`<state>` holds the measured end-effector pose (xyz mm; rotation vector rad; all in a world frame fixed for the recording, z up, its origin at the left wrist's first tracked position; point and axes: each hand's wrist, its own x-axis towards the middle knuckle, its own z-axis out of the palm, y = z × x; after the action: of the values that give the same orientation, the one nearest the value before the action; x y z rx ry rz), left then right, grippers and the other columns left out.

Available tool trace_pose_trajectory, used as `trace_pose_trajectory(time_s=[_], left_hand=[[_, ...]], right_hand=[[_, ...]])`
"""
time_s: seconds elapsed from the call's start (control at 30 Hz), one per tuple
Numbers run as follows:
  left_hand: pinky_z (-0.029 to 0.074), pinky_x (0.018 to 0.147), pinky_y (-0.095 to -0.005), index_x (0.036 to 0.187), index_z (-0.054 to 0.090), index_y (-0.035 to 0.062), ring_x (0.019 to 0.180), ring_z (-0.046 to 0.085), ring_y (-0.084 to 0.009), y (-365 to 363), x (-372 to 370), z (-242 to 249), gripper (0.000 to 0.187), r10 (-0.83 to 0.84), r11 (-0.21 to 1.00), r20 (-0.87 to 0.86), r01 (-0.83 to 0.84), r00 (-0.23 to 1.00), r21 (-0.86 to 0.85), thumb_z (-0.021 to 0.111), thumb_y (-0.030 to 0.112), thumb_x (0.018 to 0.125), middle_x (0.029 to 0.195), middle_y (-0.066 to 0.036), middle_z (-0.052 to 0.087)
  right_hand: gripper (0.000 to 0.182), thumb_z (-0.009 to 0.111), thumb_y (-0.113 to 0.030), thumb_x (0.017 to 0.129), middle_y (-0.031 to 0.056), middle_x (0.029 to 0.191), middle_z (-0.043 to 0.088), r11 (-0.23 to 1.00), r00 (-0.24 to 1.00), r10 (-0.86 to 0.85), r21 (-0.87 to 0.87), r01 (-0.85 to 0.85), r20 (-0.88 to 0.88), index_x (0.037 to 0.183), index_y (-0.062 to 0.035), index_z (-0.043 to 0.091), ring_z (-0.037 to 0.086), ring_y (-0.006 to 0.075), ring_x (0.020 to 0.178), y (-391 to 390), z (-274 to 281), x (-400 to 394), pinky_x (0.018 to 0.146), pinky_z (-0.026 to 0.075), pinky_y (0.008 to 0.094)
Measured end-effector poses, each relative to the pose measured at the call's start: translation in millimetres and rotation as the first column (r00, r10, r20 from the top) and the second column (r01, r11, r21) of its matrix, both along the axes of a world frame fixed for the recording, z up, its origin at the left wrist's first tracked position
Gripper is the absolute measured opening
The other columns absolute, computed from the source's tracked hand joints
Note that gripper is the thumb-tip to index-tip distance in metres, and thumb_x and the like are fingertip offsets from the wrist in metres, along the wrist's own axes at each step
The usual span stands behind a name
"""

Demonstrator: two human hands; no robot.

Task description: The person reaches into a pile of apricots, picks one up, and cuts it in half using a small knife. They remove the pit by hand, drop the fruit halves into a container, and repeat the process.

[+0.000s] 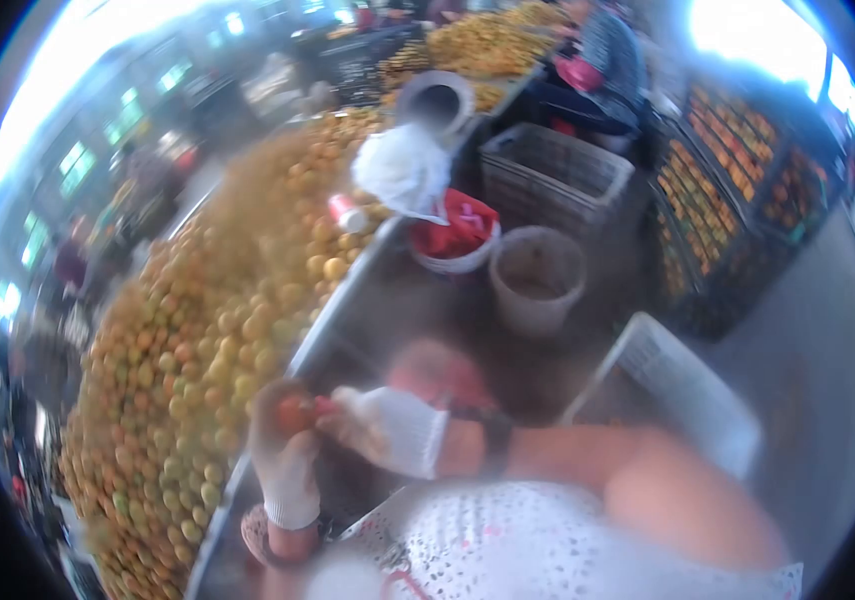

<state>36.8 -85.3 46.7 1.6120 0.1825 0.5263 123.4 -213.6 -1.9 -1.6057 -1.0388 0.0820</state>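
Note:
My left hand (285, 465), in a white glove, is wrapped round a round orange-red fruit (294, 411) near the edge of the heap. Fingers closed, my gloved right hand (382, 428) meets the fruit from the right. A small red piece (324, 405), perhaps a tool's handle, pokes out at its fingertips; blur hides its kind. Just beyond the two hands lies the large heap of round yellow-orange fruit (237, 340), behind a pale metal rim (332, 310). A blurred pink-red thing (437, 372) is behind my right wrist.
Ahead stand a whitish bucket (537, 280), a white-rimmed tub with red cloth (454, 232) and a grey crate (554, 170). A white plastic bag (402, 172) rests at the heap's edge. A white crate (662, 390) is at my right, fruit-filled crates (712, 190) beyond. Another person (597, 75) sits farther off.

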Motion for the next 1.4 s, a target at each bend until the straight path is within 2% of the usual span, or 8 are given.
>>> trace_pose_trajectory(time_s=[0.3,0.37,0.53,0.6,0.97,1.13,1.2,1.4], left_hand=[[0.040,0.095,-0.0272,0.125,0.048,-0.0038,0.102,0.050,-0.0160,-24,35,-12,0.056,0.014,0.845,0.006,-0.015,1.000,0.534,0.051,0.009,0.071,0.111,-0.008,0.051],[0.041,0.096,-0.0286,0.128,0.046,-0.0032,0.104,0.052,-0.0174,-37,41,3,0.056,0.032,0.890,-0.135,0.034,0.990,0.455,0.055,0.013,0.074,0.112,-0.008,0.052],[0.045,0.095,-0.0309,0.131,0.044,-0.0017,0.107,0.056,-0.0216,-51,62,-3,0.056,-0.280,0.943,-0.184,0.233,0.942,-0.239,0.055,0.012,0.078,0.114,-0.011,0.055],[0.047,0.097,-0.0345,0.135,0.043,-0.0022,0.109,0.057,-0.0229,-51,75,-14,0.058,-0.223,0.960,-0.290,0.158,0.931,-0.230,0.056,0.010,0.081,0.119,-0.011,0.055],[0.045,0.098,-0.0345,0.141,0.043,-0.0033,0.115,0.056,-0.0215,-71,118,-47,0.050,-0.215,0.968,-0.490,0.251,0.845,0.007,0.057,0.019,0.097,0.126,-0.011,0.056],[0.045,0.098,-0.0331,0.138,0.046,-0.0032,0.114,0.057,-0.0197,-61,121,-50,0.043,-0.373,0.919,-0.367,0.395,0.852,-0.016,0.049,0.018,0.101,0.124,-0.011,0.058],[0.044,0.100,-0.0371,0.138,0.046,-0.0019,0.117,0.056,-0.0226,-67,115,-33,0.042,-0.563,0.826,-0.228,0.526,0.794,-0.204,0.049,0.018,0.101,0.127,-0.013,0.057],[0.041,0.107,-0.0461,0.140,0.043,-0.0021,0.126,0.051,-0.0318,-70,98,-25,0.049,-0.333,0.906,-0.161,0.269,0.929,-0.327,0.054,0.016,0.095,0.133,-0.020,0.053]], right_hand=[[0.048,0.045,-0.043,0.104,0.0155,0.063,0.059,0.883,0.924,0.115,0.463,0.073,-0.365,0.092,-0.0012,0.065,0.060,0.0247,0.054,-7,-32,11,0.050,0.044,0.0394],[0.053,0.041,-0.051,0.103,0.0054,0.058,0.054,0.832,0.416,0.554,0.500,-0.242,-0.721,0.096,-0.0056,0.068,0.051,0.0160,0.044,-28,-20,25,0.040,0.037,0.0317],[0.057,0.042,-0.057,0.101,0.0035,0.062,0.055,0.882,0.305,0.459,0.386,-0.272,-0.834,0.095,-0.0056,0.066,0.052,0.0129,0.049,-64,-13,44,0.043,0.039,0.0289],[0.048,0.046,-0.046,0.103,0.0093,0.073,0.063,0.877,0.761,0.295,0.479,0.025,-0.578,0.097,-0.0017,0.063,0.060,0.0177,0.065,-44,-50,44,0.059,0.047,0.0329],[0.019,0.056,-0.020,0.097,0.0245,0.089,0.065,0.960,0.821,-0.200,0.060,0.273,-0.535,0.102,-0.0025,0.063,0.064,0.0374,0.083,-85,-73,69,0.074,0.049,0.0410],[0.043,0.052,-0.045,0.101,0.0083,0.073,0.065,0.788,0.801,0.072,0.526,0.320,-0.595,0.092,-0.0028,0.058,0.061,0.0205,0.066,-82,-71,73,0.063,0.049,0.0341],[0.042,0.051,-0.045,0.101,0.0016,0.067,0.057,0.722,-0.007,0.691,0.689,0.068,-0.723,0.086,-0.0069,0.059,0.053,0.0117,0.062,-104,-59,76,0.057,0.044,0.0277],[0.022,0.056,-0.022,0.102,-0.0033,0.073,0.056,0.736,0.775,0.358,0.668,0.109,-0.520,0.095,-0.0018,0.064,0.050,0.0037,0.063,-119,-37,63,0.053,0.042,0.0241]])
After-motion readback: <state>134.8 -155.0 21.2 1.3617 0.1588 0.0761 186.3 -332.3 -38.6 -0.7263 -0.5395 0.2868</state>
